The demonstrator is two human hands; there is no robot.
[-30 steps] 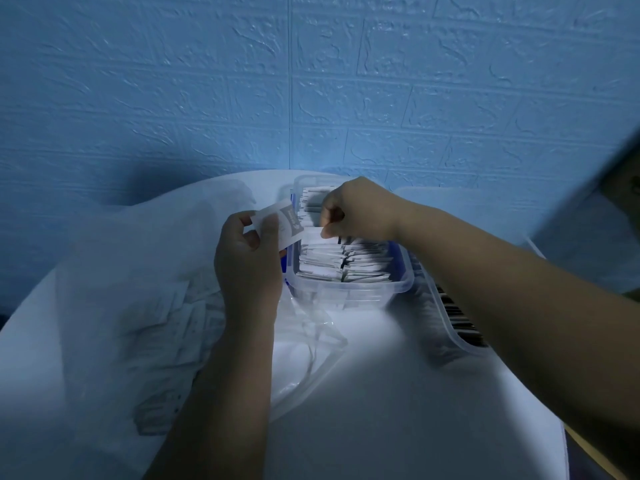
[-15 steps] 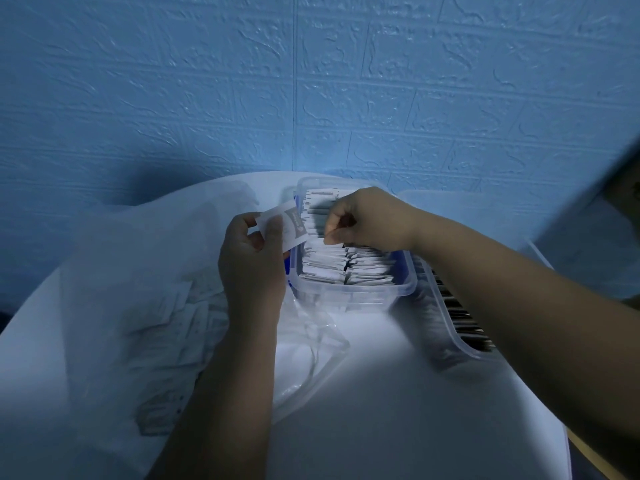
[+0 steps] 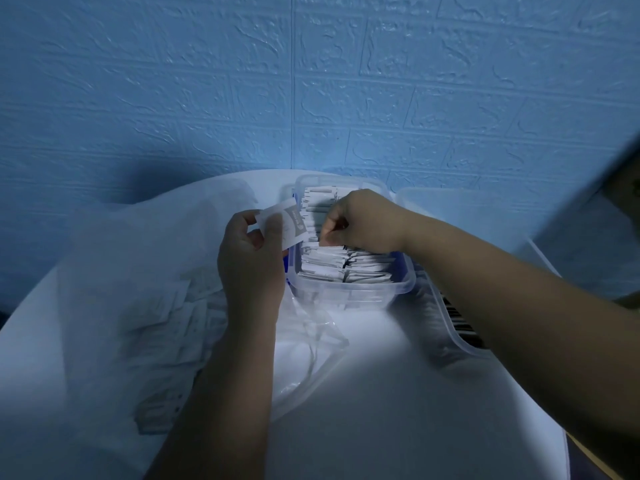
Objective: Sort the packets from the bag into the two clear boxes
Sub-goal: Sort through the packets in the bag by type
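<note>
Single view, worn on the head. It looked forward and down from above the near edge of a round white table (image 3: 381, 393), facing a blue brick-patterned wall (image 3: 311, 81) that filled the upper half of frame. Wide lens: wall courses and table rim bowed toward the edges. Close in, with both forearms entering from the bottom edge.

Left hand (image 3: 251, 258) with a loose packet (image 3: 282, 225) sat just above centre. So did the right hand (image 3: 363, 221), pinching at filed packets (image 3: 332, 263) in the near clear box (image 3: 346, 299).

Bag (image 3: 138, 271) fell left of centre. Second clear box (image 3: 467, 216) lay right, partly behind the right forearm. A dark blurred shape (image 3: 616, 174) cut the right edge.
</note>
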